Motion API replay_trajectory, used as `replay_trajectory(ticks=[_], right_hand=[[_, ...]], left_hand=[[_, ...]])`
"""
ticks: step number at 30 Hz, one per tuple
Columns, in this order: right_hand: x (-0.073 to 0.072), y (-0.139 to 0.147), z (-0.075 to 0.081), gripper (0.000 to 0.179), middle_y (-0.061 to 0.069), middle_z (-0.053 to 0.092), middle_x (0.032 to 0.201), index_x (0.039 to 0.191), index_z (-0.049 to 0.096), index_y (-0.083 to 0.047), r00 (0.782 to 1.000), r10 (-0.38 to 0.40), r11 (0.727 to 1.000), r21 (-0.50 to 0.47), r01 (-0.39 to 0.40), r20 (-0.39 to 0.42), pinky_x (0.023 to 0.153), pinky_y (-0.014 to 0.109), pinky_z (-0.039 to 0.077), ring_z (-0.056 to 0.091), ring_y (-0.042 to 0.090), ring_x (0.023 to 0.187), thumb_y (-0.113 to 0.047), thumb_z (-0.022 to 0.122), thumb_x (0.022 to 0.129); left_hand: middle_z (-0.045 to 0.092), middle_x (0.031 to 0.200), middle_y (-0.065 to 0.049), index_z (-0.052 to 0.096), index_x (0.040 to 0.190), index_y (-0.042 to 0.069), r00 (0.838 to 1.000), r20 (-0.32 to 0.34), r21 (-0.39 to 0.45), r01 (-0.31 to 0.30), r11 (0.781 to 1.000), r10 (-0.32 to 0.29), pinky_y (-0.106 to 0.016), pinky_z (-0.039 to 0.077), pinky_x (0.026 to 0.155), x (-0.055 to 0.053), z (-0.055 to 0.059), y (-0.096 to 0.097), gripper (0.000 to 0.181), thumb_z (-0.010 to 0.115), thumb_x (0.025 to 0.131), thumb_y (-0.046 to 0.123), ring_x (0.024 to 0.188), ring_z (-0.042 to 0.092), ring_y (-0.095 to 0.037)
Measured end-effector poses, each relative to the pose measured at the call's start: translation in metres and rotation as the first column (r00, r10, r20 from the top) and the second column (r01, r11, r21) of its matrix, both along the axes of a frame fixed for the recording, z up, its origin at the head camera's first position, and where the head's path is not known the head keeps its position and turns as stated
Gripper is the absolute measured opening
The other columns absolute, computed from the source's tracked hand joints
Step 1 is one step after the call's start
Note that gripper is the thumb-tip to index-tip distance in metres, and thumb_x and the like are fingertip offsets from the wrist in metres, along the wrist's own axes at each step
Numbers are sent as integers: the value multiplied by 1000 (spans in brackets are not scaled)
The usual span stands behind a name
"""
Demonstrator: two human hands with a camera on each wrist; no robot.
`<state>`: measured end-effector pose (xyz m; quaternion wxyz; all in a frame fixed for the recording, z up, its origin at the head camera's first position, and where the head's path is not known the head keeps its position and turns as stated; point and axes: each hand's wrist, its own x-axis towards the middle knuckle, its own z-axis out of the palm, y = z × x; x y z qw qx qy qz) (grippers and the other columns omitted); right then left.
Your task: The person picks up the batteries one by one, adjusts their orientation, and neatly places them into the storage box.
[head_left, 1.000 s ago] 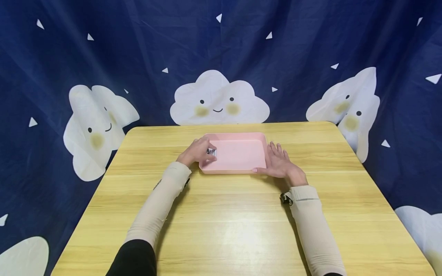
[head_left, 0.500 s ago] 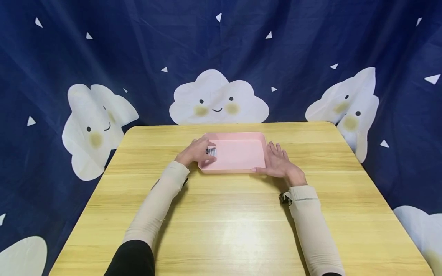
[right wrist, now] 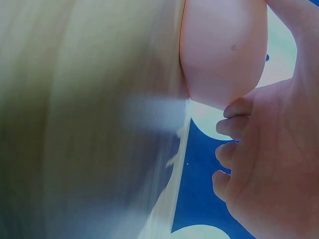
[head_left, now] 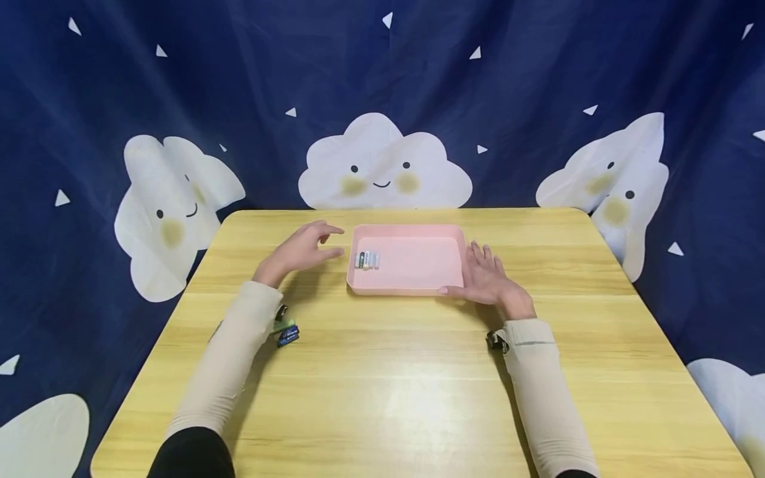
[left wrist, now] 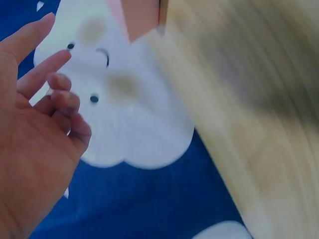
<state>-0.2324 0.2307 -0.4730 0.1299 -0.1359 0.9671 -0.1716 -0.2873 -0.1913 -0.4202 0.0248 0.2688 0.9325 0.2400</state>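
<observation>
A shallow pink tray [head_left: 418,265] lies toward the back of the table. Several small batteries [head_left: 366,260] stand side by side in a row at its left end. My left hand [head_left: 301,249] hovers just left of the tray, holding nothing; its thumb and index finger are spread apart. In the left wrist view that hand [left wrist: 45,119] shows its other fingers loosely bent. My right hand [head_left: 487,275] rests against the tray's right end, thumb along the front rim. The right wrist view shows its fingers [right wrist: 234,127] by the tray's corner.
More batteries [head_left: 288,334], blue and green, lie on the wooden table [head_left: 394,385] beside my left forearm, which partly hides them. A dark blue curtain [head_left: 335,53] with cloud prints hangs behind the table.
My left hand has let go of the batteries in the tray and drawn back to the left. The row there and the loose batteries by the forearm now show. My right hand stays put.
</observation>
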Motion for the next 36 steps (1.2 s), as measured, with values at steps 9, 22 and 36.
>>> replay_trajectory(ticks=[9, 22, 36], right_hand=[[-3, 0, 3, 134, 29, -9, 171, 163, -6, 4, 1000, -1, 1000, -13, 1, 2, 126, 67, 1, -8, 52, 158, -81, 60, 83], [-1, 1, 2, 132, 29, -7, 171, 163, -3, 6, 1000, -2, 1000, -16, 2, 2, 125, 68, 0, -7, 53, 158, -80, 59, 84], [-1, 1, -2, 133, 30, -8, 170, 163, -4, 6, 1000, 3, 1000, -10, -3, 0, 125, 69, 1, -7, 54, 157, -82, 58, 84]], left_hand=[[52, 94, -12, 66, 137, 6, 1000, -2, 1, -1, 1000, 1, -33, 38, 72, 33, 11, -60, 42, 71, 98, 23, 83, 46, -22], [54, 102, -16, 69, 134, 8, 983, 151, 49, 98, 994, -104, -28, 42, 75, 82, -16, -97, 45, 67, 92, -6, 86, 46, -25], [54, 100, -13, 68, 134, 4, 943, 269, 45, 191, 981, -196, -32, 40, 76, 112, -38, -103, 64, 63, 77, -23, 90, 40, -24]])
